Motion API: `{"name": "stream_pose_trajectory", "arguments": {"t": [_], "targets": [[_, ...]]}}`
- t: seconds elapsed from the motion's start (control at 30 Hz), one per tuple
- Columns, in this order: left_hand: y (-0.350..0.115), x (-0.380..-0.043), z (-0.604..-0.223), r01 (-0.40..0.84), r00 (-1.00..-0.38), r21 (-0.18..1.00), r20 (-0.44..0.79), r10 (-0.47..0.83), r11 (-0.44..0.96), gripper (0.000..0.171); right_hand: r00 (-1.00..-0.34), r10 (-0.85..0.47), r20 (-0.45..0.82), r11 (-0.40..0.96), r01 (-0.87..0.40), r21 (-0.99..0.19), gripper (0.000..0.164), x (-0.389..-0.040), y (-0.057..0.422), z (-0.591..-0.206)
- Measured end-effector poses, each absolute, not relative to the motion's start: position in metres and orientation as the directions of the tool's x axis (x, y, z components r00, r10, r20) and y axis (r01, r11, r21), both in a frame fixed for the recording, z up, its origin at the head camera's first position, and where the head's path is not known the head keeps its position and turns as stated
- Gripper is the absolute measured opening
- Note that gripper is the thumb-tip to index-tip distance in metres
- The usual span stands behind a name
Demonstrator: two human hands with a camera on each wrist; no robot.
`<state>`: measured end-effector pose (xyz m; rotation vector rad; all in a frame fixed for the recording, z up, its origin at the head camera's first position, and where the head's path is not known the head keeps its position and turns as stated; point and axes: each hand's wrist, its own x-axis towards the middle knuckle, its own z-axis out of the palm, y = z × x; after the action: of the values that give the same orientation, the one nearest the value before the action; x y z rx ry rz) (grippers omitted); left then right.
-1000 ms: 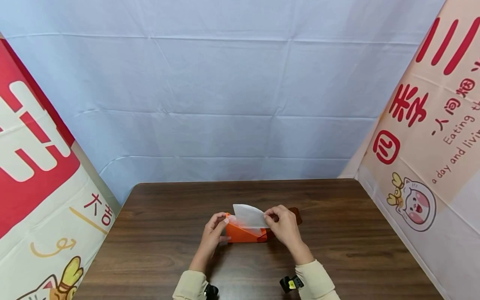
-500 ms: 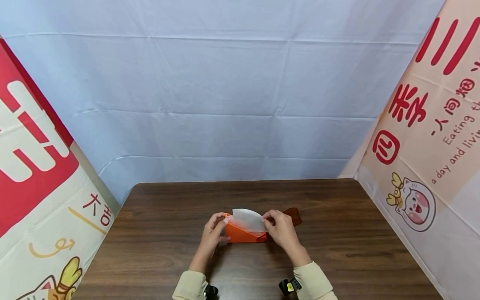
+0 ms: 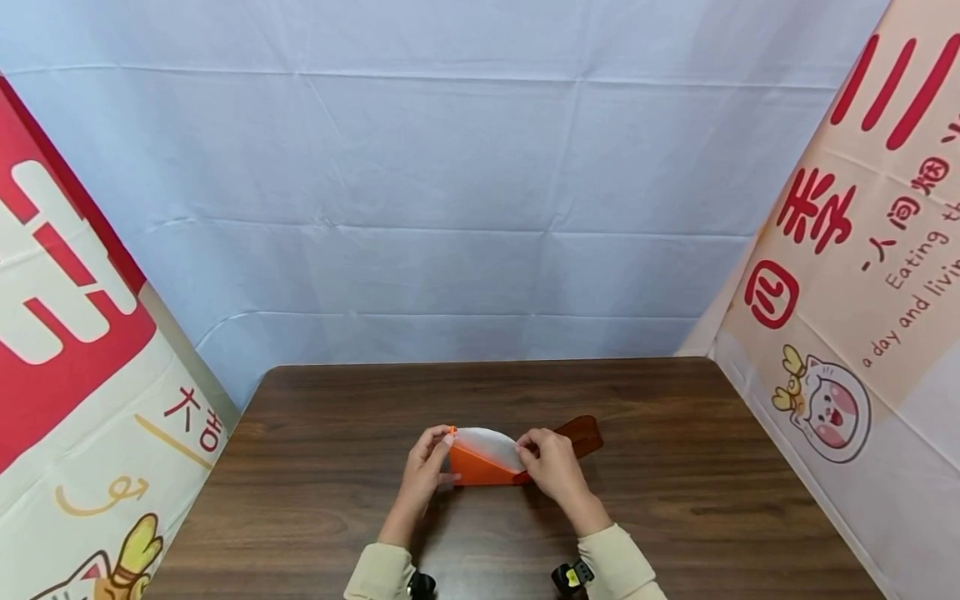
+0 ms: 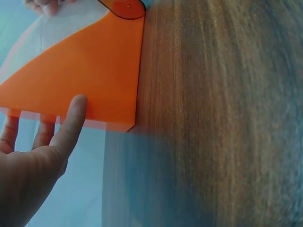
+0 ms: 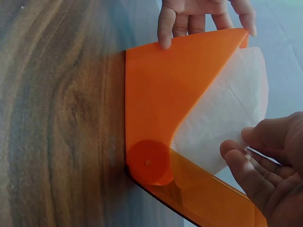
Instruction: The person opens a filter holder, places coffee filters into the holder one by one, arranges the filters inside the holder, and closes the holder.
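Observation:
An orange plastic filter-paper holder (image 3: 480,472) stands on the table with its amber see-through lid (image 3: 587,435) swung open to the right. Inside it sits a white coffee filter paper (image 3: 483,440), its curved top edge rising above the slanted side wall. My left hand (image 3: 426,465) grips the holder's left end, one finger on the near face (image 4: 99,71) and others round the end. Between thumb and fingertips my right hand (image 3: 553,468) pinches the right edge of the filter paper, over the hinge side. In the right wrist view the lid's round hinge (image 5: 147,161) shows below that hand (image 5: 272,163).
The brown wood-grain table (image 3: 337,442) extends on both sides of the holder. A pale cloth (image 3: 450,250) hangs behind it, with printed banners (image 3: 825,292) at the sides. A small black wrist camera (image 3: 572,576) sits by each sleeve.
My right hand has moved left and down, lowering the filter paper into the holder, so less of it rises above the rim. More of the lid shows. The left hand stays in place.

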<state>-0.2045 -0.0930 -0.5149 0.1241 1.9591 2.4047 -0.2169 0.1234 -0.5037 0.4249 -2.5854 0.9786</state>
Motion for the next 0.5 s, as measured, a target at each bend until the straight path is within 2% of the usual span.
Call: {"name": "stream_pose_trajectory", "arguments": {"t": [0.23,0.5], "targets": [[-0.094,-0.207,-0.517,0.020,-0.997,0.979,0.036,0.073,-0.202,0.031,-0.905,-0.163,0.393,0.712,-0.383,-0.589,0.010,-0.217,0.119,-0.508],[-0.094,-0.219,-0.540,0.012,-0.999,0.980,0.022,0.047,-0.198,0.032,-0.908,-0.176,0.379,0.752,-0.373,-0.544,0.010,-0.218,0.116,-0.514]]}}
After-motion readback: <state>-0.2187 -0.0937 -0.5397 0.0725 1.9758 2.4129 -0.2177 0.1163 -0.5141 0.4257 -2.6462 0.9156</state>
